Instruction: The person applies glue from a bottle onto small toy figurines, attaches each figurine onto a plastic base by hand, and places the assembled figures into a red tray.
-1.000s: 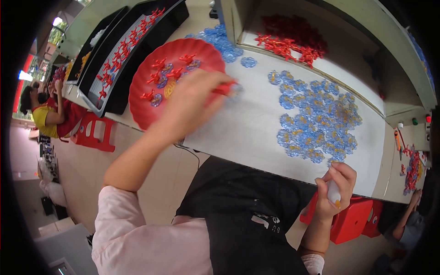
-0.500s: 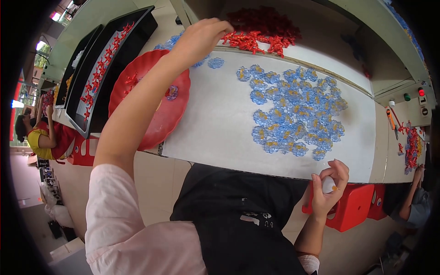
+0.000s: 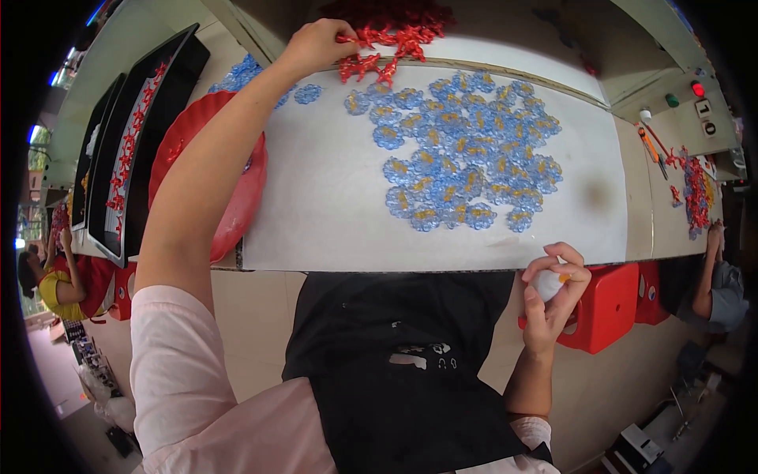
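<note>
My left hand [image 3: 320,46] reaches to the far edge of the white work surface. Its fingers are pinched on a red branched plastic piece [image 3: 347,37] at the front of a heap of such red pieces [image 3: 414,39]. Some of the red pieces lie over the shelf's edge. Near the table's front edge, my right hand [image 3: 557,288] is wrapped round a small white bottle [image 3: 550,283] with an orange tip. Between the hands, many clear blue flower-shaped pieces [image 3: 466,150] with yellowish middles lie spread on white paper [image 3: 308,197].
A red scalloped dish [image 3: 245,205] stands at left, partly behind my forearm. Beyond it is a black tray [image 3: 170,103] with red pieces. An orange cutter [image 3: 649,144] lies at right. Red stools [image 3: 600,308] stand below the table. Co-workers sit at both sides.
My left hand has closed on the red pieces, and some now lie nearer over the shelf edge. My right hand still holds the bottle, now turned slightly. The whole view has shifted.
</note>
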A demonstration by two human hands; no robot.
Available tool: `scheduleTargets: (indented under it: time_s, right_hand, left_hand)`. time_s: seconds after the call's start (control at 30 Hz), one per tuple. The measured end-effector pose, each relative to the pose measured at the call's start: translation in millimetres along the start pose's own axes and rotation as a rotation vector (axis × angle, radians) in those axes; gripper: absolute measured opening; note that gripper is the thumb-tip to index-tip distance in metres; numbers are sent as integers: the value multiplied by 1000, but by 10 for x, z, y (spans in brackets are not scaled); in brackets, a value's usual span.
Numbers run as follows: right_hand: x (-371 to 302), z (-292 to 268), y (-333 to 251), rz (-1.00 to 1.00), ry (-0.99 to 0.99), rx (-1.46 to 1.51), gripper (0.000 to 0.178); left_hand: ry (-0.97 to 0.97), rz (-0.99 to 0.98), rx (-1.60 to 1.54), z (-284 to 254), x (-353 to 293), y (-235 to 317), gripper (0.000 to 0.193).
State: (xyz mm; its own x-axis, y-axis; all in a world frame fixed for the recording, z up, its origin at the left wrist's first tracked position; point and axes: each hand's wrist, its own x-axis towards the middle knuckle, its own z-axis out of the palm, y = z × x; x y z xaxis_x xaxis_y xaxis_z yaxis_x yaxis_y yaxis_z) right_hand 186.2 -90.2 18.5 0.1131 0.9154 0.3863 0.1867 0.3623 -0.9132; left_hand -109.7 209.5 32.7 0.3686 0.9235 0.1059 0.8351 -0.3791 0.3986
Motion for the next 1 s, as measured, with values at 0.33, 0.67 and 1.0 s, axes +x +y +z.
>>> scheduleTargets:
  time_s: [0.33, 0.67, 1.0]
  right_hand:
    - [-42, -59, -41, 65, 13, 36, 32]
    - [-108, -28, 120, -95, 317, 259, 39]
    - [-141, 57, 104, -350, 48, -92, 42]
  left_hand:
    - [-142, -186, -1132, -47, -1398, 1115, 25]
    - [-519, -357, -1653, 741, -1849, 1576, 29]
    - [-419, -264, -1567, 795, -1895, 1593, 25]
